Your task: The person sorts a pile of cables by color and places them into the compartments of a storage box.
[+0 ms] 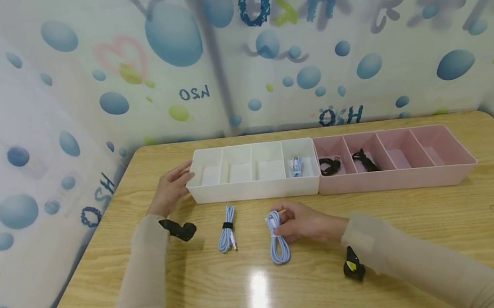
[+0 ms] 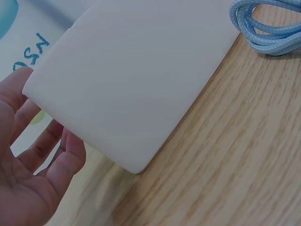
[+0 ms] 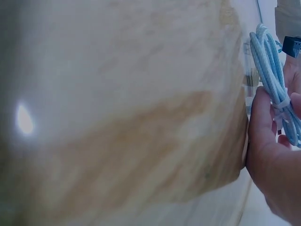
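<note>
In the head view, a coiled light-blue braided cable (image 1: 279,248) with a white tie is held between the thumb and fingers of my right hand (image 1: 305,223), in front of the white organizer box. The right wrist view also has this cable (image 3: 270,66) in the fingers. My left hand (image 1: 170,189) touches the left end of the white box (image 1: 252,189); up close, its loosely bent fingers (image 2: 70,157) lie along the end wall (image 2: 127,80). A second light-blue cable (image 1: 227,237), bound with a black strap, lies on the table between the hands.
A pink divided box (image 1: 397,181) adjoins the white one's right end. Black cables (image 1: 364,161) lie in its two left compartments. The white box's rightmost compartment holds a blue-white cable (image 1: 296,166). Behind the wooden table (image 1: 202,301) stands a patterned wall (image 1: 233,70).
</note>
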Tool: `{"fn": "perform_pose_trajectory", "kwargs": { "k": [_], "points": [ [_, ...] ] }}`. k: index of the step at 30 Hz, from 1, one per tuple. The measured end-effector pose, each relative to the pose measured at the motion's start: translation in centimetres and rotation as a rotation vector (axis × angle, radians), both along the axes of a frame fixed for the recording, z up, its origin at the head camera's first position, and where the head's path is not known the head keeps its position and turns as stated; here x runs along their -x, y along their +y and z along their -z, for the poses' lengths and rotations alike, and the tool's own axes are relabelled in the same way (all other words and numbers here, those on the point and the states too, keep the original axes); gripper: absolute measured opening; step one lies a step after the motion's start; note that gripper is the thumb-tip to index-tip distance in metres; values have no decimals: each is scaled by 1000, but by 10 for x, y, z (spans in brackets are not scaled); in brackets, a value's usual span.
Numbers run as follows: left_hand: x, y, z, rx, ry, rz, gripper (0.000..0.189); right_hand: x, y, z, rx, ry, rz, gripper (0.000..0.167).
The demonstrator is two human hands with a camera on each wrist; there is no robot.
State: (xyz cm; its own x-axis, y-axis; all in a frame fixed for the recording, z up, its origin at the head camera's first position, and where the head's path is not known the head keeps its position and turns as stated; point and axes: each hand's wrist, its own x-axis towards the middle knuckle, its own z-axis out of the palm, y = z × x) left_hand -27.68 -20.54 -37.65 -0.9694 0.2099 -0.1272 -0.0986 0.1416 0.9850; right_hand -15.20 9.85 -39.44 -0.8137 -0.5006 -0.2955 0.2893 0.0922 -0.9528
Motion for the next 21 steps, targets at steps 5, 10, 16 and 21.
{"fn": "perform_pose_trajectory", "kwargs": {
  "k": [5,10,16,21],
  "points": [
    [0,0,0,6,-3,0,48,-2,2,-1,11,-18,5,45],
    [0,0,1,9,-1,3,48,-4,3,-2,4,-27,7,46],
    [0,0,1,10,7,-1,47,-10,2,-2,18,-28,18,43],
    [0,0,1,15,7,-4,47,-14,1,-4,69,-29,17,42]
  ]
}}
